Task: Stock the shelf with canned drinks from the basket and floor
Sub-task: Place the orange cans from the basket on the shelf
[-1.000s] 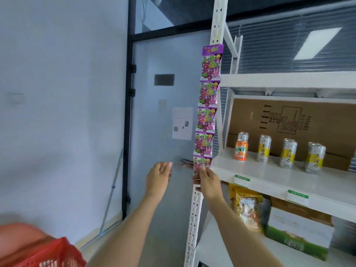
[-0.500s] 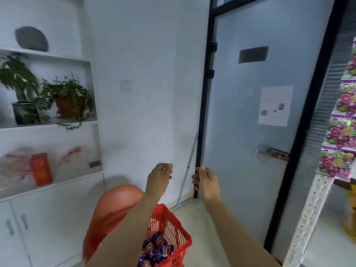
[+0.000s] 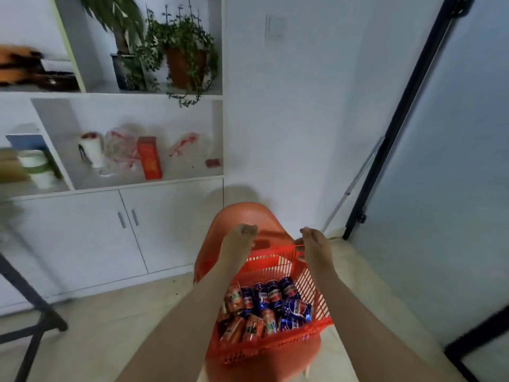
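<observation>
— Where are our cans (image 3: 271, 307)?
— In the basket (image 3: 318, 295) on the chair (image 3: 245, 213), under our hands.
— And the hands?
— Left hand (image 3: 238, 244) loose, holding nothing. Right hand (image 3: 312, 245) curled at the rim, and we can't tell if it grips.

The basket (image 3: 292, 261) sits on a chair (image 3: 242, 216), with the cans (image 3: 270, 307) heaped in its near half. The left hand (image 3: 238, 244) hovers over the chair back, and the right hand (image 3: 314, 244) is at the basket's far right corner (whether it touches the rim is unclear). Behind and left of the chair stands a cabinet (image 3: 82, 230), with plants (image 3: 181, 51) on its upper shelf and a box (image 3: 150, 158) on the shelf below. A door (image 3: 454, 188) is to the right, and a rod (image 3: 355, 183) leans on the wall beside it.
</observation>
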`<state>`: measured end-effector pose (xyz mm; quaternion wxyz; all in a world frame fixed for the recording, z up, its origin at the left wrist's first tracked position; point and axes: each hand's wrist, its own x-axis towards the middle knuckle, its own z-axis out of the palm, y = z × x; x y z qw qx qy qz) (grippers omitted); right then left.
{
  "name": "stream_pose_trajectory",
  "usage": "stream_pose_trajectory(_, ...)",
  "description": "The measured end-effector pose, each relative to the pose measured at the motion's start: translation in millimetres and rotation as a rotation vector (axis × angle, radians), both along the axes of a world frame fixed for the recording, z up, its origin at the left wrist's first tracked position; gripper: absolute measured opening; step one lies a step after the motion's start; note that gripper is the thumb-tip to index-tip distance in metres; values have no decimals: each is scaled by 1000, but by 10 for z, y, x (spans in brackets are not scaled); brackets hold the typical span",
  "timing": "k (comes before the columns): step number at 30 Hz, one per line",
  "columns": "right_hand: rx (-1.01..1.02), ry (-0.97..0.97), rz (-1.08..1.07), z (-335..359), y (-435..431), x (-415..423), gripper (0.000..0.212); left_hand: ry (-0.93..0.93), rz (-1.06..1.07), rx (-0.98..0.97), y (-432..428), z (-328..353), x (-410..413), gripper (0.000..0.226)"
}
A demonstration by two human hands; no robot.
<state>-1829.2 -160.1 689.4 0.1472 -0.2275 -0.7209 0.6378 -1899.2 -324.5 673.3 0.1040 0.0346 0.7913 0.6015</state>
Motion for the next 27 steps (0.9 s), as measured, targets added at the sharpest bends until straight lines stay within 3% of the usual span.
stream_pose_trajectory(6, 0, -161, 141, -720, 195, -615, 26, -68, 149, -156, 51, -633, -304, 39)
stream_pose_trajectory(12, -30, -370, 352, -1436, 359, -1015, 31, -279, 345, -263, 174, -1272, -547, 37)
stream_pose_trajectory(18, -69, -553, 497, -2212, 414, -1301, 32, -445, 408, -279, 295, -2008, -569, 40)
stream_pose_trajectory(24, -104, -728, 608, -2898, 263, -1512, 55, -574, 464, -265, 269, -2721, -729, 52)
stream_pose_trajectory(27, -117, -765, 649, -3144, 161, -1616, 61, -603, 481, -203, 285, -2962, -827, 47)
